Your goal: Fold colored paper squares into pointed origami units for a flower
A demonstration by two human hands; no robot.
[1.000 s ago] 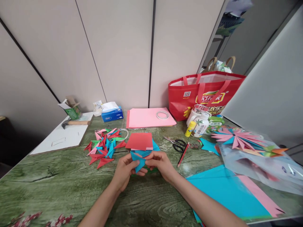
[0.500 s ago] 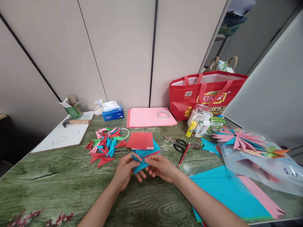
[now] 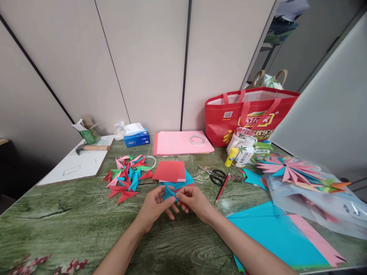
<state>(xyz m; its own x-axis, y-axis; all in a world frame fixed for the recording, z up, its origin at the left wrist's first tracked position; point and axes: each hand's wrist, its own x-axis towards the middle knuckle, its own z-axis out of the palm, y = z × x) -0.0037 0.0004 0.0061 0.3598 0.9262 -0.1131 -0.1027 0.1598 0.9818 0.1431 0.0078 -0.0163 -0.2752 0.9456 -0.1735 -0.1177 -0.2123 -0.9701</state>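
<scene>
The blue sheets (image 3: 275, 233) lie on the bench (image 3: 86, 221) at the near right, overlapping pink paper (image 3: 317, 235). Left of these, both hands work at the centre. Left hand (image 3: 153, 206): grip closed, the blue piece (image 3: 168, 193) between thumb and fingers. Right hand (image 3: 196, 199): grip closed, thumb and forefinger pinching the right side of the same piece. The piece is folded and located between the hands, at the near edge of the stack (image 3: 169, 170), which is topped by a red square.

Left of the stack: a pile (image 3: 126, 177) of folded points in red, blue, pink and green. Right of it: the pencil (image 3: 221, 189), then the scissors (image 3: 217, 177), blades pointing left. Farther back, the glue stick (image 3: 231, 157) stands beside a bottle (image 3: 244, 153). Along the wall (image 3: 143, 65), left to right: hammer (image 3: 96, 148), tissue box (image 3: 137, 138), pink sheets (image 3: 174, 144) bearing a ring (image 3: 197, 143), red bag (image 3: 219, 128).
</scene>
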